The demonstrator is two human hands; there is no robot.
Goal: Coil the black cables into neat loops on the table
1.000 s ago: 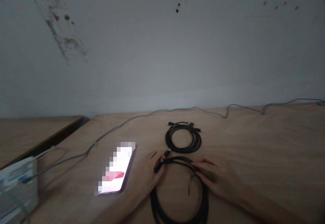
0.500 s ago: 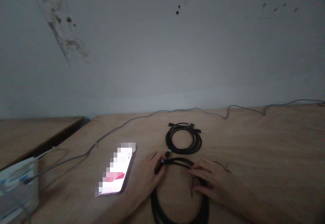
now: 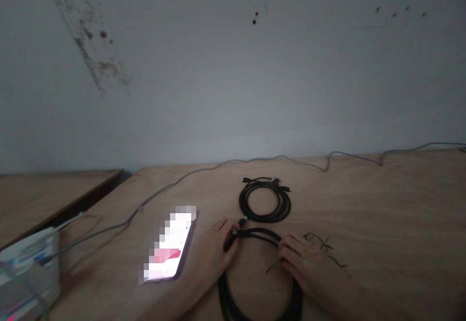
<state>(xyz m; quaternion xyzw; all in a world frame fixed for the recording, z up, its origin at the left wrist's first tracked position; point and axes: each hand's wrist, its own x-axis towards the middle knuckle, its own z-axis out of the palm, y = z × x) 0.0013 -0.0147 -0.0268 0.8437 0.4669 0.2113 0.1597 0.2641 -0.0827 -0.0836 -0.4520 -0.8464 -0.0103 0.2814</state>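
Note:
A large coil of black cable [image 3: 227, 297] lies at the bottom centre, its lower part cut off by the frame edge. My left hand [image 3: 220, 245] is closed round the coil's upper left, by a connector end. My right hand [image 3: 296, 258] is closed on the coil's upper right, and a thin dark tie [image 3: 272, 265] sticks out from its fingers. Just beyond sits a smaller coil of black cable [image 3: 243, 206] with its plugs on top. Several thin dark ties [image 3: 324, 244] rest to the right of my right hand.
A phone with a lit screen [image 3: 174, 243] lies left of my left hand on the wooden table [image 3: 393, 214]. At the lower left stands a white box [image 3: 51, 267]. A long grey cable [image 3: 160, 192] runs along the back, before the wall [image 3: 218, 78].
The fingers of my right hand have drawn together on the coil, and the thin tie by them has changed its slant. More ties show to the right. The view has shifted slightly.

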